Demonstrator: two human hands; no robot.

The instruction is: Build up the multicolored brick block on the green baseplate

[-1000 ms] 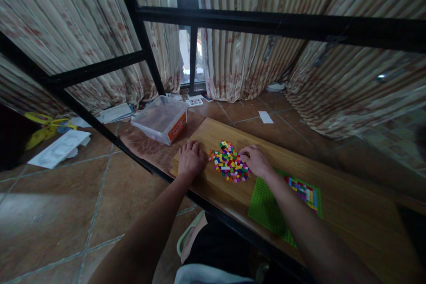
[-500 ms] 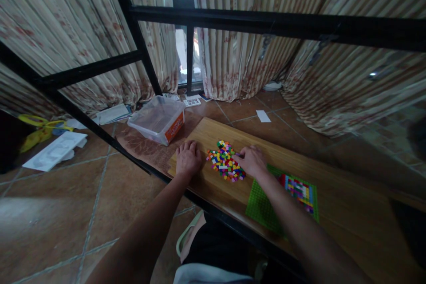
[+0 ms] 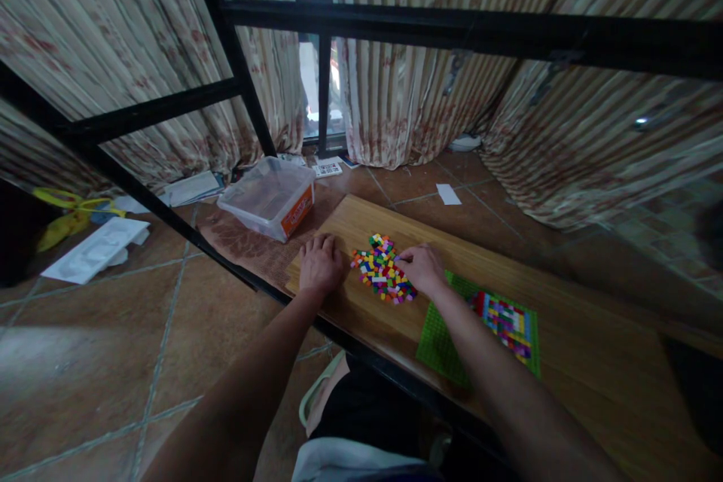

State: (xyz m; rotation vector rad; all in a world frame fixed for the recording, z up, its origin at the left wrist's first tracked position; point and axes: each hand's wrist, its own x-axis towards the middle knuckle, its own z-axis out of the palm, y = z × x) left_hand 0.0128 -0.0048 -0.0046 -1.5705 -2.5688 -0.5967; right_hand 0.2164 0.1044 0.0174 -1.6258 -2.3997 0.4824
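A heap of small coloured building bricks (image 3: 384, 271) lies on the wooden bench top (image 3: 361, 320). My left hand (image 3: 321, 262) rests flat on the wood at the left of the heap, fingers extended and holding nothing. At the heap's right edge, my right hand (image 3: 422, 268) has thumb and forefinger pinched together on a small brick that looks purple; it is mostly hidden. Under and beside my right forearm is a green studded baseplate (image 3: 443, 343). Rows of coloured bricks (image 3: 511, 324) are fixed on its right part, and my forearm covers some of it.
Beyond the bench's left end stands a clear plastic box (image 3: 265, 192) with an orange label. A black metal frame (image 3: 395, 15) crosses the view before striped curtains (image 3: 407, 105). A white moulded tray (image 3: 96, 250) and a white paper card (image 3: 448, 194) lie on the tiled floor.
My right hand has shifted very slightly, its fingers still pinched at the heap's right edge. My left hand stays in place. The whole view has moved a little.
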